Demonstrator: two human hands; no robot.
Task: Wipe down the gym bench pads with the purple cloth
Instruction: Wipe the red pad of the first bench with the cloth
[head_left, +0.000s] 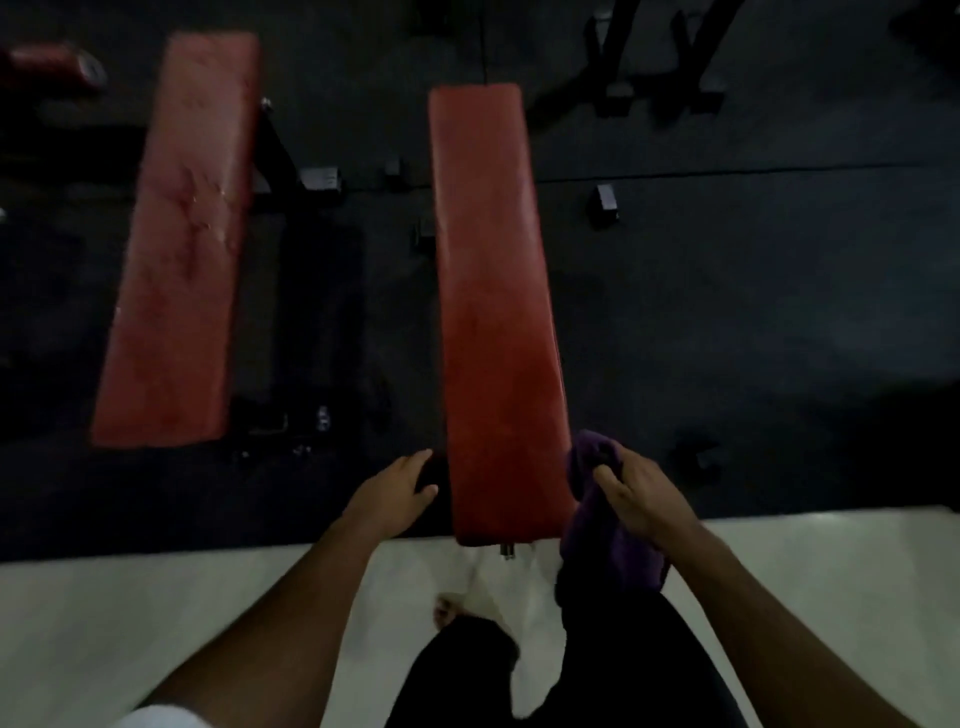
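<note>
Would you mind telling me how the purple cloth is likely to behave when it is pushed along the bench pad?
The purple cloth droops in folds from the right hand, so it is probably floppy and light. Pushed loosely along the red bench pad, it would likely bunch up, so pressing it flat should help.

Dim room — dark rubber floor (727, 312) meets pale flooring (104, 623).

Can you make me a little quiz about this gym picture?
1. True or false: the right hand holds the purple cloth.
2. How many red bench pads can you see?
3. Which pad is between the hands: A) the near pad or B) the far left pad?

Key: 1. True. 2. Two long ones. 3. A; the left hand sits at its other side, with nothing in its grip.
</note>
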